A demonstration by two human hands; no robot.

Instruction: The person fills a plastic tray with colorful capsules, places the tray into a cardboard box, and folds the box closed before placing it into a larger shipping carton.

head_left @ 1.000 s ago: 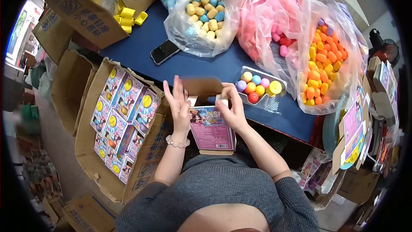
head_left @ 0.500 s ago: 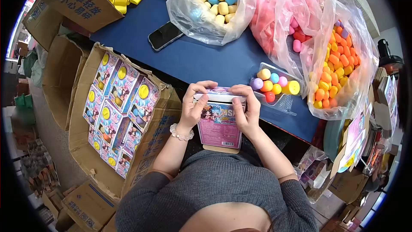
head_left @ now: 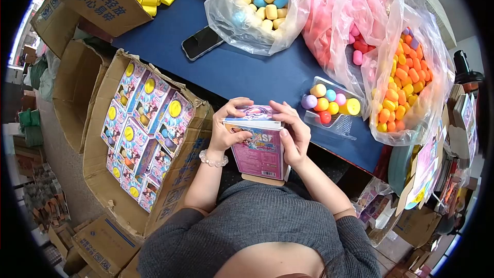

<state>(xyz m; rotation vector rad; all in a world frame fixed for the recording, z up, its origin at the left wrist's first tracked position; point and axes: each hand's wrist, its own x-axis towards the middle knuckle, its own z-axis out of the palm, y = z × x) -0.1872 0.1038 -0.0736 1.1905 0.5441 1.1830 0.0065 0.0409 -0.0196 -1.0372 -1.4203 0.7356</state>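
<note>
A pink and purple printed box (head_left: 257, 159) is held upright at the table's front edge, its far-end flap partly folded over. My left hand (head_left: 229, 128) grips its left side, with the thumb on the printed face and fingers on the top flap. Around the right upper corner my right hand (head_left: 292, 134) is wrapped, thumb on the side edge. Beyond it to the right, a clear plastic tray (head_left: 329, 119) holds several coloured capsules and a yellow cylinder (head_left: 351, 106).
A carton of packed printed boxes (head_left: 92, 175) stands left. On the blue table (head_left: 206, 77) are a phone (head_left: 202, 43) and bags of yellow-blue capsules (head_left: 288, 41), pink ones (head_left: 329, 36) and orange ones (head_left: 383, 134). Yellow pieces (head_left: 150, 0) fill another carton (head_left: 95, 0).
The box has turned slightly, showing its right side. My left thumb has moved onto the printed face, and my right hand has shifted along the flap to the corner.
</note>
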